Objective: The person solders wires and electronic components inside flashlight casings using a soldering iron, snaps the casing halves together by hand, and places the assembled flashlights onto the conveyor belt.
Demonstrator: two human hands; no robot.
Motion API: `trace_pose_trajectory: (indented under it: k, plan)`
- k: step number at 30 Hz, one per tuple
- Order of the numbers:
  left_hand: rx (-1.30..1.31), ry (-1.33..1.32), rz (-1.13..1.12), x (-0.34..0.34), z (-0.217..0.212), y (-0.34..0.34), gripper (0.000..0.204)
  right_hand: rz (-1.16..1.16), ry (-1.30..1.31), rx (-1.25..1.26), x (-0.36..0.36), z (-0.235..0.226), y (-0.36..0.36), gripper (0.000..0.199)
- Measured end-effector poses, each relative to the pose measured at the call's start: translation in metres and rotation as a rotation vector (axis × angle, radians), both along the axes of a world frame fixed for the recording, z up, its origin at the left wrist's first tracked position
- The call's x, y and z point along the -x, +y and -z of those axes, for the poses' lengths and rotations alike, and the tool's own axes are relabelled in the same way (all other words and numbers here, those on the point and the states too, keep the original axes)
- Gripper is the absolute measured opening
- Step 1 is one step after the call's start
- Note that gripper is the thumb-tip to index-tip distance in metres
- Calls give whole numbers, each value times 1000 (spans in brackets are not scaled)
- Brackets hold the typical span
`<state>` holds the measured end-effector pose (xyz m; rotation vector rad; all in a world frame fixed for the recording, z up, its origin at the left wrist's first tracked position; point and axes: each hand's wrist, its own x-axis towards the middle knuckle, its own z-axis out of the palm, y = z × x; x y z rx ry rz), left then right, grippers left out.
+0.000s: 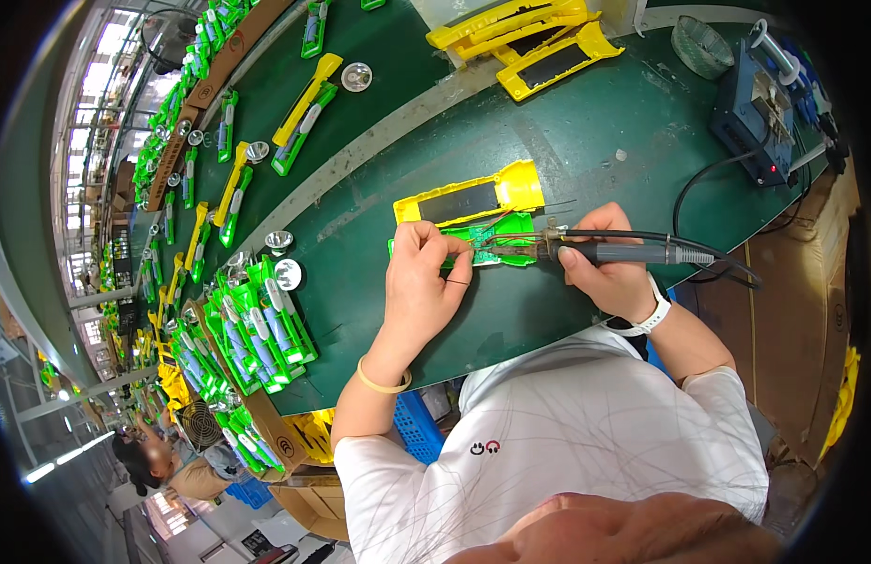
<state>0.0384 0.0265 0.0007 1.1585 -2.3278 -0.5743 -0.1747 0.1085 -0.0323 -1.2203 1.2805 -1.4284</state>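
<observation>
On the green bench in front of me lies a green plastic housing (516, 228) with a small circuit board and thin wires inside. My right hand (609, 266) grips a soldering iron (604, 253) with a dark handle, its tip pointing left over the board. My left hand (424, 278) is closed in a pinch at the housing's left part; a thin dark wire (458, 281) comes out from its fingertips. The fingers hide part of the board. Just beyond the housing lies a yellow shell (468, 197) with a black panel.
A blue soldering station (753, 117) stands at the right, its cable running to my iron. Near it is a mesh basket (702, 47). More yellow shells (548, 61) lie at the back. Boxed green housings (257, 324) and round reflectors (288, 274) are at left. A person (186, 465) sits farther off.
</observation>
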Motion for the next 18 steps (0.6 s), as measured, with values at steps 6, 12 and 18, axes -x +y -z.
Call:
trace_pose_trajectory:
  k: [6,12,18]
  plan:
    - [4,-3,22,0,1,-2,13,8,-102,-13,1,-1,1,26]
    - [-13,-15,20,-1,-2,-1,13,-13,-229,6,5,0,2,27]
    - [3,-49,38,1,-8,-1,12,-6,-219,44,5,-2,3,24]
